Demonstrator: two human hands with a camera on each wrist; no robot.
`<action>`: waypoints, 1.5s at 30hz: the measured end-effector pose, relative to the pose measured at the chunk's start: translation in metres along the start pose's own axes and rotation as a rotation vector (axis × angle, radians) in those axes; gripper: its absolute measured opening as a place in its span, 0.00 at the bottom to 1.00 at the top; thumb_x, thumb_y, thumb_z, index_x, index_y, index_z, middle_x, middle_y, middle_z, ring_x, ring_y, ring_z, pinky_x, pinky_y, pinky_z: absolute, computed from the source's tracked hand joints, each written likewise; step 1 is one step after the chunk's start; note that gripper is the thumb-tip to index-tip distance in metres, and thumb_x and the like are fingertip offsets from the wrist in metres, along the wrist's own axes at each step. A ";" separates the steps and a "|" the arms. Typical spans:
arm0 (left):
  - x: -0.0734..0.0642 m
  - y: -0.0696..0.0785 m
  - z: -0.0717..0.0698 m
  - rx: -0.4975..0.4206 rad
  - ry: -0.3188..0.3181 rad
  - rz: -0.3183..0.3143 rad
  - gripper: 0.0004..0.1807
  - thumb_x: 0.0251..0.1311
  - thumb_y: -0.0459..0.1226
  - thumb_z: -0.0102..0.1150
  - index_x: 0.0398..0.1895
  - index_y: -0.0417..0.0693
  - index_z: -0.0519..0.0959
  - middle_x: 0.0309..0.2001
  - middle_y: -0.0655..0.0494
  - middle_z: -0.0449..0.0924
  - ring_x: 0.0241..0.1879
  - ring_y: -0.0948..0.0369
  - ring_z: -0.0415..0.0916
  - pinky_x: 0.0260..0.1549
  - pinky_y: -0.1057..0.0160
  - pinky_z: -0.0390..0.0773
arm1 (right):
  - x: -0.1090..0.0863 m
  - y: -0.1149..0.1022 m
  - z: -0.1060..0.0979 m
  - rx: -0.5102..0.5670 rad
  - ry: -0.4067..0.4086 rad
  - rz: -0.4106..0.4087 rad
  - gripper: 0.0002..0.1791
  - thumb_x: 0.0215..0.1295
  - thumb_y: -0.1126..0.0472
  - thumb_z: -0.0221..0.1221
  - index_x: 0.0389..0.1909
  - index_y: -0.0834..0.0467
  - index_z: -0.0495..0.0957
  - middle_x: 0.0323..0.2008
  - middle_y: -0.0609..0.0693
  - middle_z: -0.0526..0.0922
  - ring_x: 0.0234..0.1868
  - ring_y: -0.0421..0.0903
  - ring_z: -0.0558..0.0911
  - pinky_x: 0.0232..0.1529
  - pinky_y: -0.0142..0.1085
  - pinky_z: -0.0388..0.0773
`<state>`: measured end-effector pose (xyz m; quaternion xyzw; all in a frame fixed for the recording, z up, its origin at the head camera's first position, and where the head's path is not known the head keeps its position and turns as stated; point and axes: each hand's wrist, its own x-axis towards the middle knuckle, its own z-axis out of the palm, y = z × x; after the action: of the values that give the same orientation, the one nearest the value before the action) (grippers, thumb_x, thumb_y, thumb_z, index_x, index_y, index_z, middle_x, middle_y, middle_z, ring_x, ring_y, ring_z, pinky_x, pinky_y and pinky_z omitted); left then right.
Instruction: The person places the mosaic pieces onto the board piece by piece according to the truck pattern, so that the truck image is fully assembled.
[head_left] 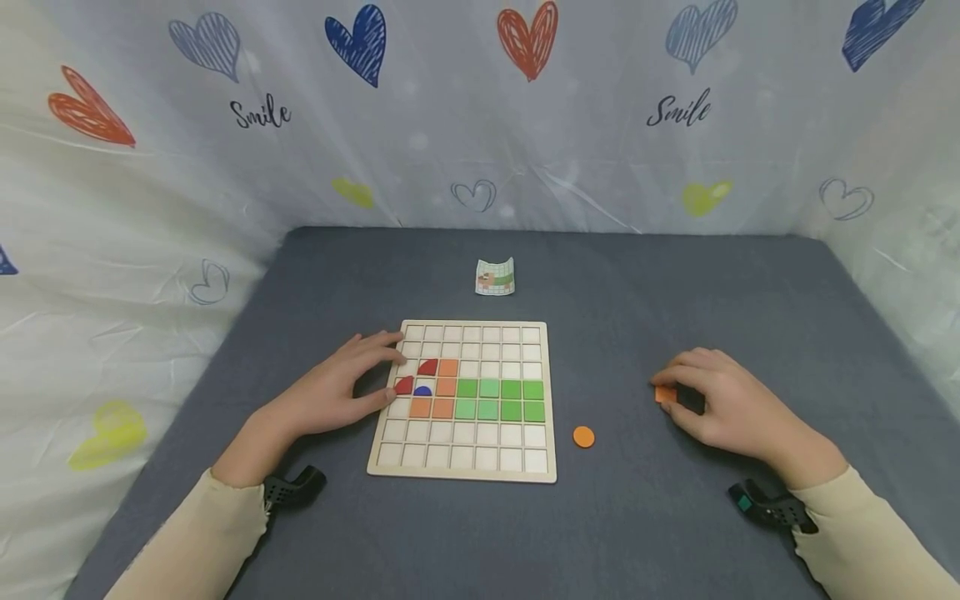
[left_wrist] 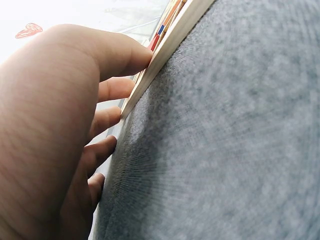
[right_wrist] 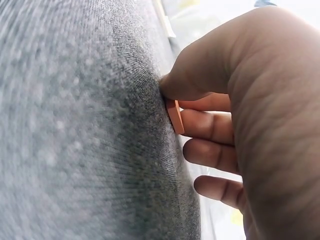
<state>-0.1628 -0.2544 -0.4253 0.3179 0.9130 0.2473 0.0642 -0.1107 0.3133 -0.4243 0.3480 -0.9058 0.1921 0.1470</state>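
Observation:
My left hand (head_left: 341,383) rests at the left edge of a wooden grid board (head_left: 461,475), its thumb and fingertips on the rim. In the left wrist view, the thumb (left_wrist: 125,55) lies against the board's side. Green tiles (head_left: 512,400), orange squares (head_left: 447,367), two red pieces (head_left: 428,367) and a blue half-round piece (head_left: 423,391) lie in the board's cells. Well to the right of the board, my right hand (head_left: 720,404) pinches an orange tile (head_left: 664,394) between thumb and fingers. The right wrist view has this tile (right_wrist: 175,117) low over the grey cloth.
An orange disc (head_left: 583,437) lies on the grey tablecloth (head_left: 637,525) just right of the board. Behind the board stands a small curled pattern card (head_left: 495,277). A white curtain (head_left: 420,125) printed with hearts hangs behind the table and along its sides.

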 end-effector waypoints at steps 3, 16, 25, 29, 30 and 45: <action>0.000 0.000 0.001 -0.005 0.002 0.002 0.25 0.77 0.51 0.67 0.71 0.55 0.79 0.85 0.53 0.59 0.85 0.47 0.54 0.86 0.39 0.44 | 0.000 0.000 0.000 0.005 0.004 -0.001 0.16 0.58 0.67 0.77 0.45 0.49 0.90 0.43 0.34 0.85 0.42 0.40 0.81 0.48 0.39 0.77; -0.001 0.002 0.001 -0.012 -0.005 -0.007 0.25 0.76 0.51 0.68 0.70 0.54 0.79 0.85 0.54 0.60 0.85 0.48 0.54 0.86 0.39 0.44 | 0.002 -0.001 0.003 0.015 0.023 -0.015 0.16 0.57 0.67 0.79 0.44 0.47 0.91 0.43 0.33 0.86 0.43 0.38 0.82 0.45 0.33 0.79; -0.004 -0.001 0.002 -0.010 -0.005 -0.009 0.26 0.77 0.53 0.66 0.71 0.54 0.79 0.85 0.52 0.60 0.85 0.47 0.54 0.86 0.38 0.44 | 0.004 -0.002 0.006 0.041 0.051 -0.013 0.15 0.57 0.69 0.77 0.42 0.49 0.90 0.42 0.34 0.85 0.46 0.37 0.81 0.46 0.31 0.78; -0.004 -0.001 0.002 -0.008 -0.005 -0.006 0.26 0.77 0.52 0.67 0.71 0.54 0.79 0.85 0.52 0.60 0.85 0.48 0.54 0.86 0.38 0.44 | 0.005 -0.002 0.006 0.058 0.064 -0.016 0.15 0.57 0.70 0.76 0.42 0.50 0.90 0.43 0.34 0.85 0.46 0.37 0.81 0.45 0.31 0.78; -0.004 -0.001 0.002 -0.008 -0.005 -0.006 0.26 0.77 0.52 0.67 0.71 0.54 0.79 0.85 0.52 0.60 0.85 0.48 0.54 0.86 0.38 0.44 | 0.005 -0.002 0.006 0.064 0.068 -0.022 0.16 0.56 0.70 0.76 0.42 0.50 0.90 0.43 0.35 0.85 0.46 0.37 0.81 0.45 0.31 0.78; 0.002 -0.002 -0.001 0.006 -0.014 0.010 0.26 0.77 0.52 0.66 0.71 0.54 0.79 0.86 0.53 0.59 0.85 0.49 0.53 0.86 0.41 0.42 | 0.018 -0.007 0.013 0.121 0.095 -0.052 0.15 0.58 0.70 0.76 0.43 0.51 0.91 0.42 0.36 0.85 0.45 0.38 0.80 0.44 0.31 0.77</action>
<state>-0.1657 -0.2547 -0.4248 0.3242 0.9118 0.2426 0.0684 -0.1200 0.2923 -0.4271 0.3702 -0.8752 0.2586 0.1734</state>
